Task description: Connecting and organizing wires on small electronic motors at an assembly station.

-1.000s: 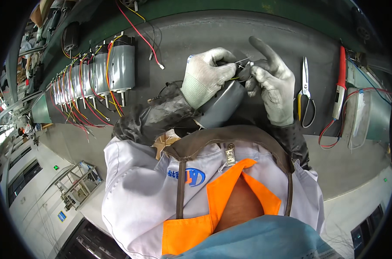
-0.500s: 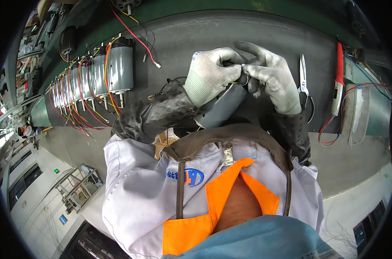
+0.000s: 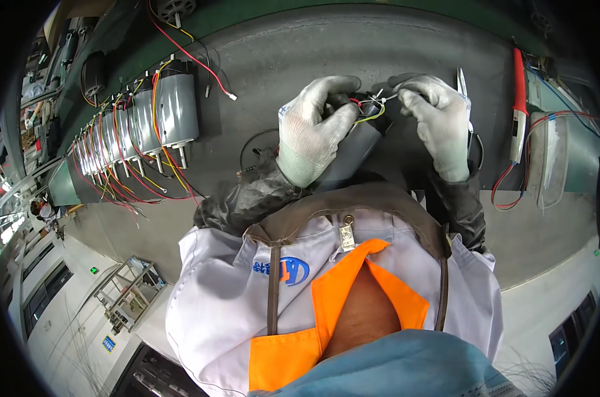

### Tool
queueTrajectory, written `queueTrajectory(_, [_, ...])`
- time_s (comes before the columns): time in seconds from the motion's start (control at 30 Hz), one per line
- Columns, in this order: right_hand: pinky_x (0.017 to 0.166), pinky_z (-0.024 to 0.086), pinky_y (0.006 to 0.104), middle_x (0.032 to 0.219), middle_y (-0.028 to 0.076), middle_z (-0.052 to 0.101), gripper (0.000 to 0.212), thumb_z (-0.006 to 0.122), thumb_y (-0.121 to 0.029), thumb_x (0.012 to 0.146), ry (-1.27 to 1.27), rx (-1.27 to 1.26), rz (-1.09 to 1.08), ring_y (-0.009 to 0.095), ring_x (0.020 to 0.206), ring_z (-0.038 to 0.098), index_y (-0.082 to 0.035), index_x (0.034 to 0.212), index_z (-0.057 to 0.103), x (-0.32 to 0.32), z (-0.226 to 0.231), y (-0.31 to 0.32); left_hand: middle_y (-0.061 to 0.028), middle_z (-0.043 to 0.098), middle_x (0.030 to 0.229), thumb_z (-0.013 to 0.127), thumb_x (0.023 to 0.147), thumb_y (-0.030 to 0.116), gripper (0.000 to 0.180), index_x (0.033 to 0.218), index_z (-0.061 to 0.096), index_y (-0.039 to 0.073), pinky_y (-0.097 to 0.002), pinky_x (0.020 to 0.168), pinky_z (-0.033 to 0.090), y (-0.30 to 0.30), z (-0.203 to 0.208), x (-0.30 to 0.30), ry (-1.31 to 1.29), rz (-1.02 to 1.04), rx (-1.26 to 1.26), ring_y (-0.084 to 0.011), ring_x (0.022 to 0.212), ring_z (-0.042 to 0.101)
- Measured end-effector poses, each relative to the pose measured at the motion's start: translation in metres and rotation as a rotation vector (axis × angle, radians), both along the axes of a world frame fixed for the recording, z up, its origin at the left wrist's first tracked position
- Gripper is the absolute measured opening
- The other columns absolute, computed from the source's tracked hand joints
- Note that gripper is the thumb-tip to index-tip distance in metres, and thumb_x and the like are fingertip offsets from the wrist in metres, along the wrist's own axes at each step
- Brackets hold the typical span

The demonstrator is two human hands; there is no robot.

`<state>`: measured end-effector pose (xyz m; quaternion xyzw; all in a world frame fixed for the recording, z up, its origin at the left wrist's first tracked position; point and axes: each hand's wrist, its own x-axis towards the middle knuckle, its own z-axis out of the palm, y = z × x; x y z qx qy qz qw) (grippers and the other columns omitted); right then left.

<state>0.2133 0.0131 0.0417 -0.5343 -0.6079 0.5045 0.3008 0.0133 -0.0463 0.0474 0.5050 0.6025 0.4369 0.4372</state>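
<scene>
A grey cylindrical motor rests tilted before my body, its wired end away from me. My left hand, in a white glove, closes on the wires by that end; its fingertips are partly hidden. Red and yellow-green wires come out there, with a thin white cable tie around or beside them. To the right, my gloved right hand pinches the thin tail of the tie between thumb and forefinger.
A row of several similar motors with loose wires stands at the left. Scissors lie partly behind my right hand. Farther right are a red-handled tool with a cord and a pale oblong case. A red wire stretches across the bench at the upper left.
My right hand has moved right, away from the left hand, with the tie's tail between its fingers. The wires and tie at the motor's end now show.
</scene>
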Motion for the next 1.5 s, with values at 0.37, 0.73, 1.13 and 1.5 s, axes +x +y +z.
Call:
queueTrajectory(0.37, [0.059,0.047,0.0228,0.081,0.005,0.066,0.016,0.061,-0.006,0.097,0.299,-0.136,-0.345,0.010,0.066,0.059,0.007,0.100,0.070,-0.018,-0.028,0.023,-0.0130,0.069,0.085,0.070,0.088,0.020,0.019,0.101,0.069,0.005,-0.0379,0.063,0.055,-0.004,-0.003,0.009,0.584,-0.149,0.316,-0.0298,0.069,0.069])
queueTrajectory(0.73, [0.043,0.030,0.0204,0.061,-0.001,0.052,0.025,0.061,-0.019,0.098,0.517,-0.364,0.039,0.005,0.047,0.044,0.005,0.105,0.066,0.010,0.018,-0.029,-0.0073,0.063,0.062,0.064,0.080,0.017,0.025,0.103,0.063,0.007,-0.0413,0.046,0.052,0.036,-0.002,-0.026,1.026,-0.908,0.669,-0.0252,0.054,0.066])
queueTrajectory(1.13, [0.061,0.051,0.0271,0.095,0.009,0.070,0.022,0.062,-0.012,0.097,0.231,0.074,-0.162,0.015,0.075,0.067,0.002,0.113,0.069,0.023,0.016,0.004,-0.0092,0.064,0.068,0.066,0.086,0.019,0.024,0.103,0.066,0.003,-0.0416,0.060,0.055,0.029,0.020,-0.008,1.078,-0.876,0.572,-0.0305,0.066,0.067])
queueTrajectory(1.5, [0.087,0.052,0.0418,0.128,0.020,0.059,0.073,0.070,0.002,0.080,-0.962,0.277,-0.159,0.038,0.107,0.060,-0.009,0.148,0.045,0.093,-0.036,-0.154,-0.0150,0.068,0.116,0.064,0.097,0.025,0.031,0.115,0.068,0.001,-0.0341,0.089,0.053,0.079,0.009,-0.003,0.127,-0.833,-0.004,-0.0235,0.104,0.066])
